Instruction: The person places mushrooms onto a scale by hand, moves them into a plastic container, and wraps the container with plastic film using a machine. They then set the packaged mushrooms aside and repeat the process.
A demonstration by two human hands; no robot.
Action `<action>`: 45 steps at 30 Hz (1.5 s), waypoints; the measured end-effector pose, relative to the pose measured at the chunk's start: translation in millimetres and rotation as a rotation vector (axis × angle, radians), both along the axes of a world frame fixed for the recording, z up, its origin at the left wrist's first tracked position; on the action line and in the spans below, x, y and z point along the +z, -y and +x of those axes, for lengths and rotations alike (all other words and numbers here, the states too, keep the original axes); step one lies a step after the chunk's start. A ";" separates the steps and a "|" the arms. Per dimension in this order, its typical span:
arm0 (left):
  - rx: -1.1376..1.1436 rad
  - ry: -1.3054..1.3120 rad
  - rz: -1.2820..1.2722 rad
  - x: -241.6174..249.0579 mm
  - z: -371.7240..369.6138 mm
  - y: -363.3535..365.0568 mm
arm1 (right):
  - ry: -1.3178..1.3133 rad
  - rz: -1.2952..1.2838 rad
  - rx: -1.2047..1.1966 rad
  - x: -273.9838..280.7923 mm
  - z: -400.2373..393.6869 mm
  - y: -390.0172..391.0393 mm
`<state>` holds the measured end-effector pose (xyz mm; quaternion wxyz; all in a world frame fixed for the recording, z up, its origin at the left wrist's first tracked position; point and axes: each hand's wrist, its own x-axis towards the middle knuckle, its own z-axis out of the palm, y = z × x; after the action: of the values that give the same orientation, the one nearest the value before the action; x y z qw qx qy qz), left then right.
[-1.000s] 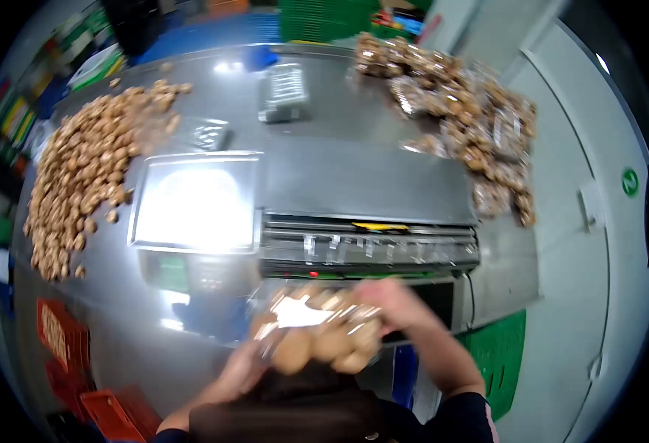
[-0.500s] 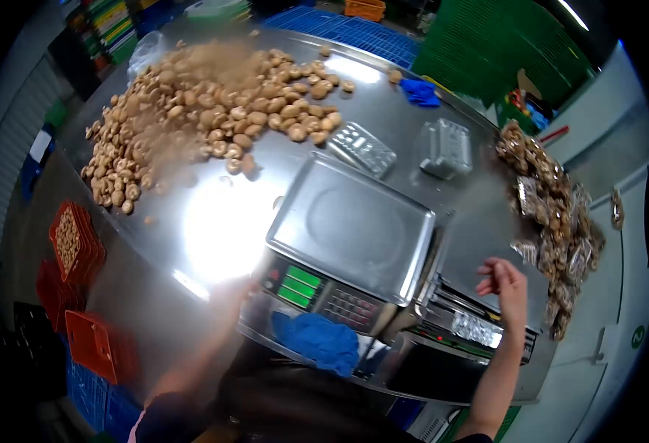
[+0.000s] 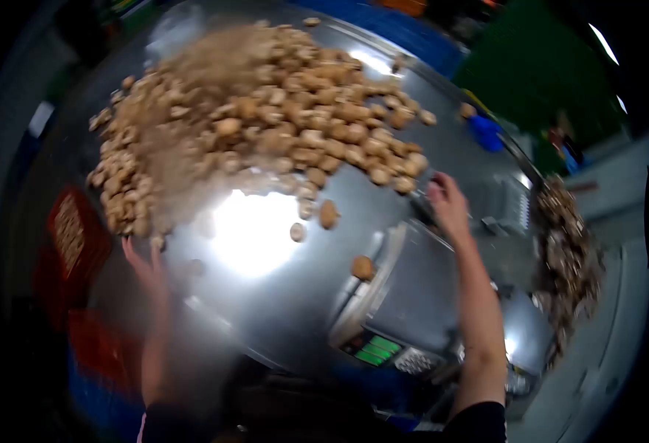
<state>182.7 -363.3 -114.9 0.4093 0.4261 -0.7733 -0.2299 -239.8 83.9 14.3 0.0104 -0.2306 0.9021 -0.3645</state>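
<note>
My left hand [image 3: 146,269] is open, fingers apart and stretched toward the lower left edge of a large heap of brown-capped mushrooms [image 3: 317,136]. On the other side, my right hand [image 3: 448,203] reaches past the scale [image 3: 420,288] to the right end of the heap, where a clear plastic tray lay before. Its fingers are smeared by motion, and I cannot tell whether they hold anything. A few loose mushrooms [image 3: 328,214] lie on the steel between the heap and the scale, and a single mushroom [image 3: 363,267] is at the scale's left side.
Clear plastic trays [image 3: 515,207] stand beyond my right hand. Bagged mushrooms [image 3: 571,258] pile along the right side. A blue cloth or glove [image 3: 485,133] lies near the far edge. Red baskets [image 3: 73,229] stand left of the steel table [image 3: 265,317].
My view has swung left. My right hand has moved from the right of the scale up and forward to the heap's right end; my left hand has moved left to the heap's near edge.
</note>
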 end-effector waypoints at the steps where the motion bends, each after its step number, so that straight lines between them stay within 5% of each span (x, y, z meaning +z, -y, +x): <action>1: 0.025 0.004 -0.127 -0.6 9.1 35.7 | -0.020 0.085 -0.056 -12.9 -24.5 11.2; 5: 0.239 0.010 -0.052 21.2 8.9 139.9 | -0.189 0.305 -0.021 -73.0 -120.3 23.9; 8: 0.215 -0.047 0.131 12.6 7.6 203.3 | -0.051 0.370 -0.102 -102.9 -169.3 34.7; 9: 0.098 0.522 -0.319 -74.1 63.4 283.0 | -0.018 0.381 -0.141 -116.2 -184.5 32.0; 10: 0.117 0.330 -0.054 -65.8 47.9 282.9 | 0.015 0.375 -0.135 -133.4 -198.3 31.5; 13: 0.096 -0.037 0.445 -2.0 -19.0 222.9 | 0.291 0.349 -0.105 -135.6 -188.8 75.1; 15: 0.000 -0.021 0.445 18.5 -40.6 188.4 | 0.151 0.455 -0.186 -127.5 -161.4 107.2; 17: -0.016 -0.034 0.541 10.7 -45.2 178.2 | 0.521 0.266 -0.167 -103.7 -135.7 135.5; 18: -0.019 -0.041 0.584 7.7 -48.2 171.0 | 0.484 0.158 -0.120 -114.1 -122.8 141.2; 19: -0.034 -0.151 0.589 31.7 -81.4 128.8 | 0.442 0.050 -0.074 -128.9 -107.3 146.3; 21: 0.092 0.087 0.231 7.2 -98.7 112.6 | 0.470 -0.065 -0.066 -124.5 -50.8 179.8; 25: -0.006 -0.147 0.412 44.2 -135.9 23.7 | 0.417 -0.168 -0.156 -118.5 36.9 234.6; 27: -0.039 0.058 0.196 39.3 -142.8 -5.5 | 0.498 -0.251 -0.086 -112.2 66.8 256.3; 29: -0.119 -0.025 0.223 37.5 -154.1 -33.0 | 0.380 -0.317 0.197 -86.1 97.5 273.1; 31: -0.179 0.017 0.128 41.2 -157.1 -55.2 | 0.284 -0.022 0.201 -57.2 125.9 279.3; 35: -0.258 0.158 -0.063 43.8 -147.9 -89.0 | 0.316 -0.067 0.617 -23.6 112.9 244.8; 37: -0.353 0.187 -0.121 52.9 -136.4 -101.8 | 0.310 0.022 0.583 -4.6 91.5 209.0; 39: -0.459 0.168 -0.144 44.1 -119.7 -116.4 | -0.054 0.071 0.488 -18.6 46.3 155.4; 42: -0.812 0.464 -0.049 53.9 -86.2 -165.2 | -0.192 0.472 0.185 -22.0 -20.0 56.4; 45: -1.244 0.467 -0.040 36.7 -71.4 -206.8 | 0.053 0.653 0.013 -43.1 -67.1 -34.3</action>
<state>111.2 -156.4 -78.2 0.0298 -0.0687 -0.9477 -0.3104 -306.9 118.2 -28.8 0.1098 -0.2114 0.9693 -0.0615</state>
